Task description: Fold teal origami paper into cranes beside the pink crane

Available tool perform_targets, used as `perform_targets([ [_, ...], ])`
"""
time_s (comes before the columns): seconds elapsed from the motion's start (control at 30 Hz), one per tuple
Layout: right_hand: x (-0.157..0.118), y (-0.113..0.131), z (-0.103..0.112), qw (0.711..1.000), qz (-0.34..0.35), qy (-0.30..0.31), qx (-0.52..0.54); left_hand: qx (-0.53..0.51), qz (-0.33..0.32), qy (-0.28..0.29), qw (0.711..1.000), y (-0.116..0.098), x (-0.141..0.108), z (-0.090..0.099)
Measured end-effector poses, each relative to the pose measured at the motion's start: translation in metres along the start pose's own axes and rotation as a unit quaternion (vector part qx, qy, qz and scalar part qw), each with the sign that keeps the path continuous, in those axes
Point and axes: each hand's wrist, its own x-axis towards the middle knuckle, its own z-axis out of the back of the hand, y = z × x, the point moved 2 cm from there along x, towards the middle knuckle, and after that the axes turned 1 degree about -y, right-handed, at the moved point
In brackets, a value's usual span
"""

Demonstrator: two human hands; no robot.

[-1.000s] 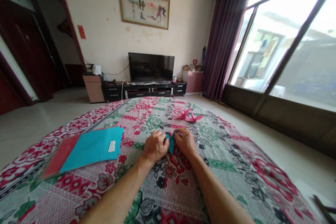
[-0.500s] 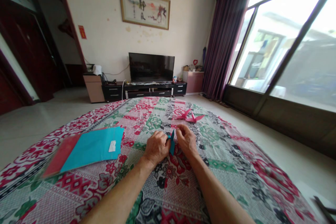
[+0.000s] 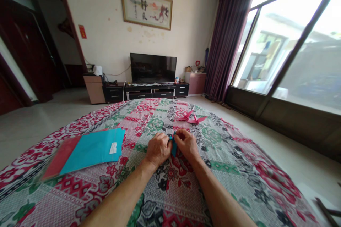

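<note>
Between my two hands is a small folded piece of blue paper [image 3: 174, 149], held above the flowered tablecloth. My left hand [image 3: 159, 149] is closed on its left side. From the right, my right hand [image 3: 187, 144] pinches the upper part of the paper between thumb and fingers. Just beyond my hands lie two pink folded paper birds, one on the left [image 3: 185, 116] and one on the right [image 3: 197, 120]. A pack of blue sheets [image 3: 93, 150] with a white label rests at the left, with red sheets [image 3: 60, 156] showing beside the blue.
The round table wears a patterned cloth [image 3: 213, 191]. Beyond it stand a television [image 3: 153, 68] on a low black cabinet [image 3: 145, 92], and a purple curtain [image 3: 222, 42] by large windows at the right. A dark object [image 3: 326, 211] is at the lower right, off the table.
My right hand has come slightly down and left, and its fingers have closed on the upper part of the blue paper. My left hand keeps its hold.
</note>
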Motion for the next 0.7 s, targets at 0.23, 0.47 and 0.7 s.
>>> perform_targets([
  [0.23,0.002,-0.008,-0.002,0.995,-0.027,0.040,0.088,-0.101,0.009,-0.031,0.994,0.003,0.001,0.008],
  [0.47,0.002,-0.002,-0.002,0.974,-0.047,0.115,0.189,-0.267,0.147,-0.084,0.949,0.023,0.011,0.018],
  [0.7,0.001,0.001,-0.009,0.938,-0.075,0.194,0.277,-0.369,0.132,0.065,0.918,0.038,0.018,0.009],
])
